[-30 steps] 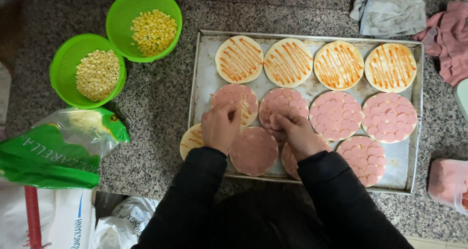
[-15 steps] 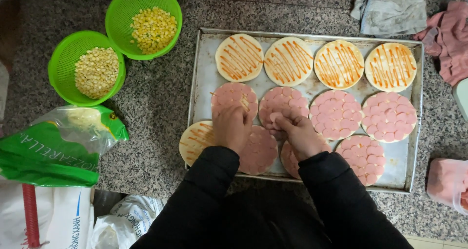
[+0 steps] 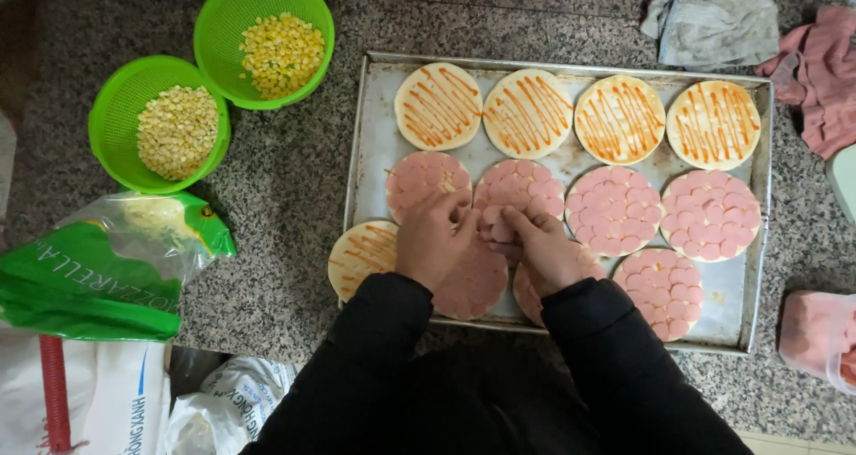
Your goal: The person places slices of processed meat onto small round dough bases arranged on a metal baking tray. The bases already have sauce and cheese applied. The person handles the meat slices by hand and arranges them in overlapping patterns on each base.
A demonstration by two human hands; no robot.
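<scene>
Over the near middle of the metal tray [image 3: 379, 116], both hands meet: the left hand [image 3: 434, 241] and right hand [image 3: 542, 252] pinch a small stack of pink sausage slices [image 3: 493, 228] together in their grip. At ten o'clock on the speckled surface [image 3: 267, 241] sit two green baskets [image 3: 125, 90] of corn; a green bag [image 3: 80, 277] lies at eight.

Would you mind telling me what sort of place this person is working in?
Probably a kitchen or small food-prep area: a metal baking tray of round dough bases sits on a speckled stone counter, with two green baskets of corn kernels beside it, while both hands handle pink sausage slices.
</scene>
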